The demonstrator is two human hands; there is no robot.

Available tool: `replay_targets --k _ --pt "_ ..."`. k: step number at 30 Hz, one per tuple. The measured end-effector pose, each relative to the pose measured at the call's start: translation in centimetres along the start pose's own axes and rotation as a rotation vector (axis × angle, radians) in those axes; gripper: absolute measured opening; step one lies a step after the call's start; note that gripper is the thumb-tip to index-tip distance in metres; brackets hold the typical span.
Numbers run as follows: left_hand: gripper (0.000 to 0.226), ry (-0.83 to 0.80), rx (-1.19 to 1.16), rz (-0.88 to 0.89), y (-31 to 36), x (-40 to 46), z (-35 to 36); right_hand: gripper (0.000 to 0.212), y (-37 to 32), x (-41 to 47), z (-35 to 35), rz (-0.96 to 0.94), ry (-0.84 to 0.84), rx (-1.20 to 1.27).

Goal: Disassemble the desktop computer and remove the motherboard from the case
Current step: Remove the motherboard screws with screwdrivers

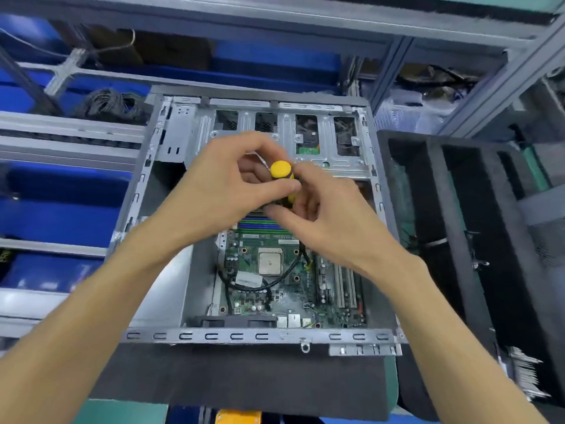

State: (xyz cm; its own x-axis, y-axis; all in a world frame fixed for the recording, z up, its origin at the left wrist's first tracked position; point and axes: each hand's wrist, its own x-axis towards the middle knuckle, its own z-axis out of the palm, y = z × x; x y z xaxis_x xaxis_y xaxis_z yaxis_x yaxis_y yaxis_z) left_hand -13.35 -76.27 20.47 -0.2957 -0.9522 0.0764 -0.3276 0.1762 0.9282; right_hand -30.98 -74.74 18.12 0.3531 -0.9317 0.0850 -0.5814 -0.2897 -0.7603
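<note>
head view: green motherboard [275, 280] inside open metal case [244, 336]

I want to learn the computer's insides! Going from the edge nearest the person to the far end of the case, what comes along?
Case front rail → motherboard with its square chip → hands gripping a yellow screwdriver → metal drive bay at the far end.

White sticker on the green motherboard [249, 279], lower centre of the frame: print too blurred to read.
White strip label above the square grey processor [269, 263]: characters illegible.
Grey metal computer case [214, 336]: no readable marking.
Legible text overall: none.
</note>
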Motion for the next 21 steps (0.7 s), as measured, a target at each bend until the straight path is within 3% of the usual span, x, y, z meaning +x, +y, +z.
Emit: replay_targets --k 3,7,10,14,21 --pt "0.016 0.047 0.002 0.02 -0.2 -0.9 -1.6 0.025 -0.6 1.6 0.0 -0.053 -0.04 -0.041" --pt "0.024 0.273 0.058 -0.01 -2.1 -2.2 -3.1 0.032 -2.2 2.2 0.5 -0.128 -0.039 0.056" --pt "0.028 0.284 0.041 -0.083 -3.5 -3.1 -2.4 0.032 -3.4 2.6 1.2 -0.164 -0.078 0.124" --pt "0.029 0.296 0.115 -0.118 -5.1 -4.0 -1.6 0.013 -4.0 3.2 2.3 -0.231 -0.289 0.117" --pt "0.032 0.432 0.151 -0.167 -5.5 -3.9 -1.2 0.006 -3.2 2.5 5.1 -0.389 -0.614 -0.011"
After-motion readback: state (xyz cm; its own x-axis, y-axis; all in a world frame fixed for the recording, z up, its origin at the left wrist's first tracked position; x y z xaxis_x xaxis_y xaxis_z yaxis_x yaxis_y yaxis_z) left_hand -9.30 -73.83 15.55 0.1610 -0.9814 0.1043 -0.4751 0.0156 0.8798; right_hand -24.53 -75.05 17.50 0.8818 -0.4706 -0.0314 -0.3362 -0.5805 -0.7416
